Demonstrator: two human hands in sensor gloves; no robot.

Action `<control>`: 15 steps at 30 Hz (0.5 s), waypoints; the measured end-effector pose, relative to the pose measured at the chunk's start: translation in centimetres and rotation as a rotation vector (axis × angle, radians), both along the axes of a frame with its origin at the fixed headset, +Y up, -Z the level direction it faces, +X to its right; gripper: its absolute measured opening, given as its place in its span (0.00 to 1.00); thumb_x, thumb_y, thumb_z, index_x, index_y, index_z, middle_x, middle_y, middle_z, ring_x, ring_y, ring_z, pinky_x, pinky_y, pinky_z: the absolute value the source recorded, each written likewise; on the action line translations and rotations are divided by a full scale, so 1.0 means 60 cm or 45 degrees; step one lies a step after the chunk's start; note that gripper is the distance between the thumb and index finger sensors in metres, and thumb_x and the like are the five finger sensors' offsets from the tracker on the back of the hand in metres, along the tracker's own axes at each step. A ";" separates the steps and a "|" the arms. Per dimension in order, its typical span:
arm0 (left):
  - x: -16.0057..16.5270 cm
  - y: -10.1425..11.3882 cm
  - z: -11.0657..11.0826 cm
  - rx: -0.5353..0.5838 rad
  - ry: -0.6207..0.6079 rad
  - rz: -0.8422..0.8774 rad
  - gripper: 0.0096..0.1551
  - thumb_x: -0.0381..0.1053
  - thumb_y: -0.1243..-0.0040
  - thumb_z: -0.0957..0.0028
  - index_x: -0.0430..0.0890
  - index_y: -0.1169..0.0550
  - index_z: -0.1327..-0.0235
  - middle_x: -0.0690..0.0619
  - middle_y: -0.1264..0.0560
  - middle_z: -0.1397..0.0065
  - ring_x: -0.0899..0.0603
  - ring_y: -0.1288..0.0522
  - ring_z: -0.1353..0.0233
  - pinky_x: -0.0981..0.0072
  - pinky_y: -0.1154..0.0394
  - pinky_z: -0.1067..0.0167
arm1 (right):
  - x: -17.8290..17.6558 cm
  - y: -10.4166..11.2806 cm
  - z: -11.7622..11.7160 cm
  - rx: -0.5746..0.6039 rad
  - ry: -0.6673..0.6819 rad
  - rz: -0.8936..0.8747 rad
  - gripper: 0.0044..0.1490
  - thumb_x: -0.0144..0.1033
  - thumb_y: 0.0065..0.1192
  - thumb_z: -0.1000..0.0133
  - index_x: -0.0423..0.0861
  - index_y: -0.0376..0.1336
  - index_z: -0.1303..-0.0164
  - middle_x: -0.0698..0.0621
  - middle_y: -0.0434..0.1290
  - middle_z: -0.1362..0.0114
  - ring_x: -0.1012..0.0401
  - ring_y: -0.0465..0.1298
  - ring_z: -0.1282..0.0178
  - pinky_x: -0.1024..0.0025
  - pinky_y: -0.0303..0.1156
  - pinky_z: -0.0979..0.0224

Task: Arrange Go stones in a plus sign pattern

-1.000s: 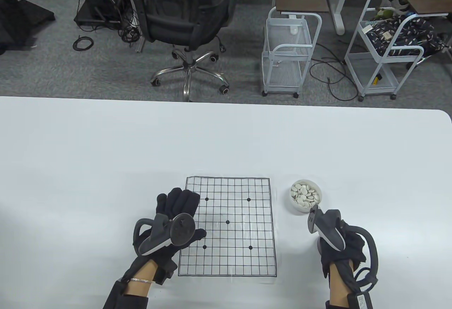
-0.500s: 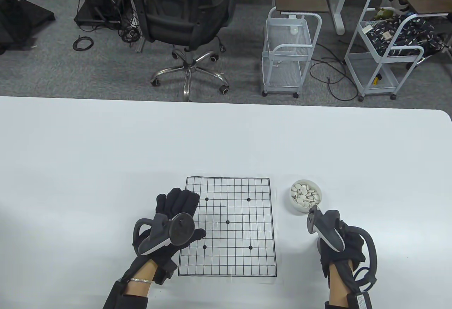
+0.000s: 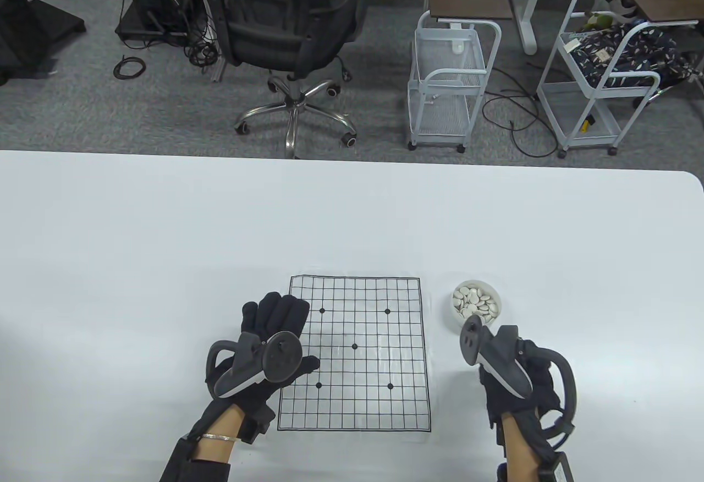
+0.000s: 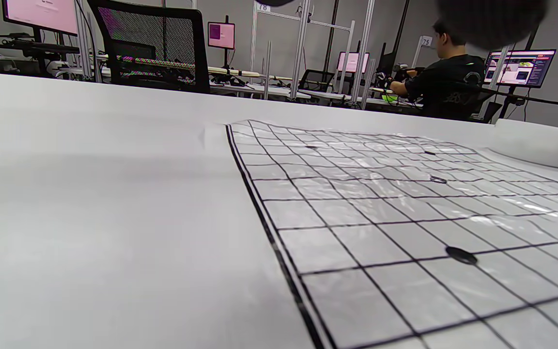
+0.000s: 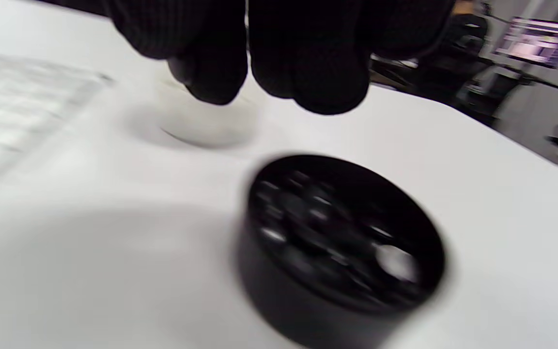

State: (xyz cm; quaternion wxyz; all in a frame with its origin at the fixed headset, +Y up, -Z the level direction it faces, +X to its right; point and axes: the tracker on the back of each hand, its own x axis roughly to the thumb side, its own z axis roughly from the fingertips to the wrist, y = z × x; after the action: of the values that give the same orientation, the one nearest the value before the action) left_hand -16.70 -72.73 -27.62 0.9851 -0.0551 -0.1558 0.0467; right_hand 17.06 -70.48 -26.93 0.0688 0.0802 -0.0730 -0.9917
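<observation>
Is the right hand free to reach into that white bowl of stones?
Probably yes. The right hand hovers just short of the white bowl, whose top is open and uncovered. A black bowl sits under the hand, but nothing lies between the hand and the white one.

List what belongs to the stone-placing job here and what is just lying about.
Job:
- board
- white stones in a white bowl
- black stones in a black bowl
- left hand, on the board's edge
- right hand

Lying about:
- chair
- two carts
- cables
</observation>
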 end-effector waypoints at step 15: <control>-0.007 0.000 0.000 -0.010 0.021 0.013 0.57 0.73 0.53 0.53 0.51 0.57 0.18 0.45 0.54 0.09 0.31 0.56 0.12 0.32 0.60 0.20 | -0.249 -0.082 -0.109 -0.192 0.335 -0.344 0.23 0.46 0.68 0.51 0.46 0.76 0.52 0.43 0.66 0.22 0.46 0.71 0.25 0.43 0.62 0.25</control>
State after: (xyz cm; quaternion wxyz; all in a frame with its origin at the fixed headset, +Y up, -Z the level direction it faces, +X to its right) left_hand -17.15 -72.72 -27.63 0.9859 -0.0576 -0.1478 0.0528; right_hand 2.15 -75.42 -33.47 -0.0501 -0.0660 -0.1474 -0.9856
